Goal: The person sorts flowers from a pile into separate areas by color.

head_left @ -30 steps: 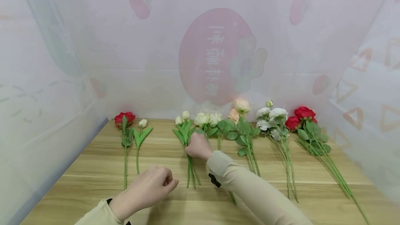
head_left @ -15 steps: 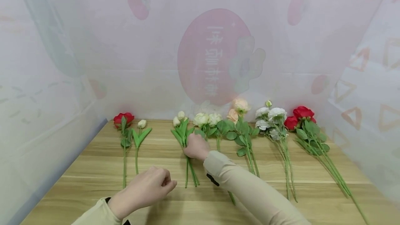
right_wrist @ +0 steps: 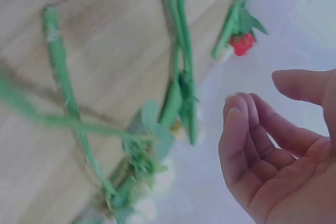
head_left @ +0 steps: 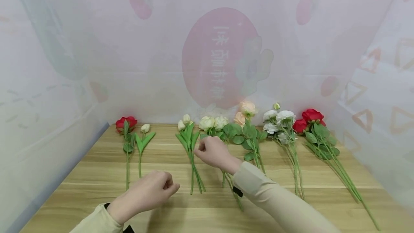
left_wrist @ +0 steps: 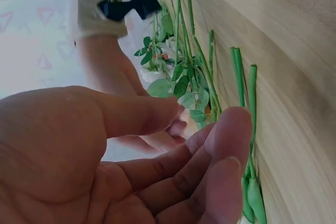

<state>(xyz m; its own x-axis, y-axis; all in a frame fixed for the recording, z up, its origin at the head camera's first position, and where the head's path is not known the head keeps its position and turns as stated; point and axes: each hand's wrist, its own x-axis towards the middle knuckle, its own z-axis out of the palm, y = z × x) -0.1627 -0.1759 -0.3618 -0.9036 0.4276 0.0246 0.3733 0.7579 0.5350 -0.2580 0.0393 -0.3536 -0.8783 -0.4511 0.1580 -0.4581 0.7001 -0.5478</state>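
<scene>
A bunch of white tulips (head_left: 188,137) lies on the wooden table, its green stems crossing. Just right of the stems is my right hand (head_left: 216,152), raised over the cream peonies (head_left: 208,122). In the right wrist view the right hand (right_wrist: 281,153) holds nothing; its fingers curve loosely and the thumb stands apart. My left hand (head_left: 147,194) hovers near the front of the table, left of the tulip stem ends. The left wrist view shows the left hand (left_wrist: 126,156) with loosely bent fingers and nothing in them.
At the left lie a red rose (head_left: 126,123) and a single white tulip (head_left: 145,128). Rightward come peach roses (head_left: 247,109), white flowers (head_left: 285,117) and red roses (head_left: 312,116), stems toward the front. A printed cloth (head_left: 155,56) closes off the back.
My right hand has let go of the tulip stems and moved a little right, away from them. The tulips stay on the table. The left hand is nearly still.
</scene>
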